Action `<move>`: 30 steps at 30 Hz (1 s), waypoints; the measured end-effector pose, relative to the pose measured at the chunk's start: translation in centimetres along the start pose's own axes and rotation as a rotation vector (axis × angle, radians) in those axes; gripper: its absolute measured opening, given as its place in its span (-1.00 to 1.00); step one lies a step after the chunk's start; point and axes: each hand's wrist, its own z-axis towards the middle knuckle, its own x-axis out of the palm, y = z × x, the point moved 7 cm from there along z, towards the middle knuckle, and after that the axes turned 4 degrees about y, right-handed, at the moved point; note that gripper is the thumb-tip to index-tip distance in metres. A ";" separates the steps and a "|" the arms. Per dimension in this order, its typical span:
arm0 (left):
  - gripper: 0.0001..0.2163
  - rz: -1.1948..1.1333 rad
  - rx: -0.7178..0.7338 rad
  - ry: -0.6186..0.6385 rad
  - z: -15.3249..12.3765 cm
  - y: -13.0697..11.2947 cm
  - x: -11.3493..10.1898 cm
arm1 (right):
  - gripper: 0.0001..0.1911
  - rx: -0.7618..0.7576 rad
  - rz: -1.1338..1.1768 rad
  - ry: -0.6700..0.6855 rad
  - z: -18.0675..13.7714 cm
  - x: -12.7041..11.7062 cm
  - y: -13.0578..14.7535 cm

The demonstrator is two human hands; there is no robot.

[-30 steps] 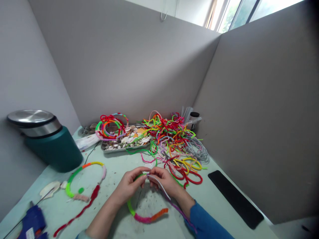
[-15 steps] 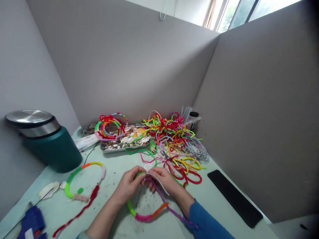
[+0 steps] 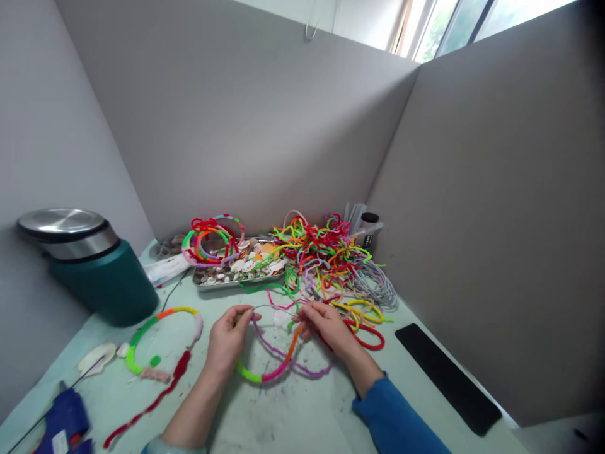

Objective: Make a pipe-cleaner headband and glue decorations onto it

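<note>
Over the table front I hold a wire ring [image 3: 273,378] between both hands. Its lower arc is wrapped in lime, pink and orange pipe cleaner, while a bare grey stretch bows across the top. My left hand [image 3: 229,340] pinches the ring on its left side, thumb against fingers. From that pinch a loose purple pipe cleaner [image 3: 312,374] hangs and curves to the right. My right hand [image 3: 326,325] has its fingers closed on the ring's right side, near the orange wrapping; the exact contact is hidden by the fingers.
Left lie another wrapped ring [image 3: 131,347] with a red tail, a blue glue gun [image 3: 69,419], shell pieces [image 3: 97,359] and a teal bottle [image 3: 106,284]. Behind are a metal tray [image 3: 222,287] of shells and tangled pipe cleaners [image 3: 321,243]. A black strip [image 3: 447,378] lies right.
My hands have moved apart, with the bare wire now stretched between them. The ring's orange part has risen to my right hand, and the purple pipe cleaner now hangs from my left.
</note>
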 end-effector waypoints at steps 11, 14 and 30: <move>-0.61 -0.199 -0.024 -0.101 -0.2 -0.6 -0.8 | -0.75 0.062 -0.355 0.554 -2.6 2.0 0.2; -0.60 -0.199 -0.026 -0.092 -0.2 -0.6 -0.7 | -0.84 -0.104 -0.536 0.334 -1.6 0.7 1.3; -0.62 -0.084 -0.028 -0.071 0.0 -0.2 -0.5 | -0.69 -0.216 -0.361 0.426 -2.6 1.7 3.9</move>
